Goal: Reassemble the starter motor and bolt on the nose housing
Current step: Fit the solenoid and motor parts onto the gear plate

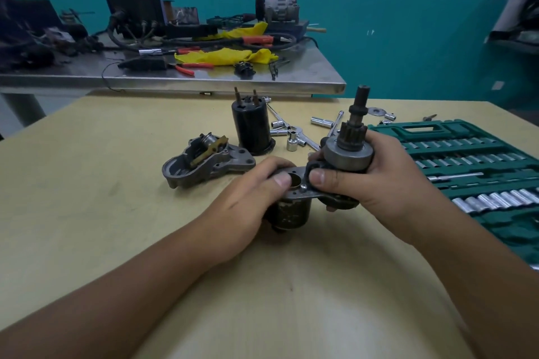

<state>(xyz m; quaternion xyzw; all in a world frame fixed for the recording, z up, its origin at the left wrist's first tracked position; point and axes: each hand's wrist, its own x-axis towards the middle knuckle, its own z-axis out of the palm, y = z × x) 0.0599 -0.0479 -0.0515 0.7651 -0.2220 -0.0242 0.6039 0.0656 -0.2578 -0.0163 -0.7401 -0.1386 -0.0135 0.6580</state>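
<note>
Right hand (388, 172) wraps tight round the drive assembly (348, 151), grey steel drum with toothed pinion and dark shaft standing upright. Left hand (250, 198) clamps the grimy motor body (290, 213), thumb on its flat plate, mid-table (87, 213). Cast-aluminium nose housing (204, 162) lies just beyond, toward the far edge.

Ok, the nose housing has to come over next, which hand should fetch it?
Left, probably. The nose housing lies on the table just beyond the left hand, which grips the motor body. The right hand holds the pinion drive assembly upright, farther away.
</note>
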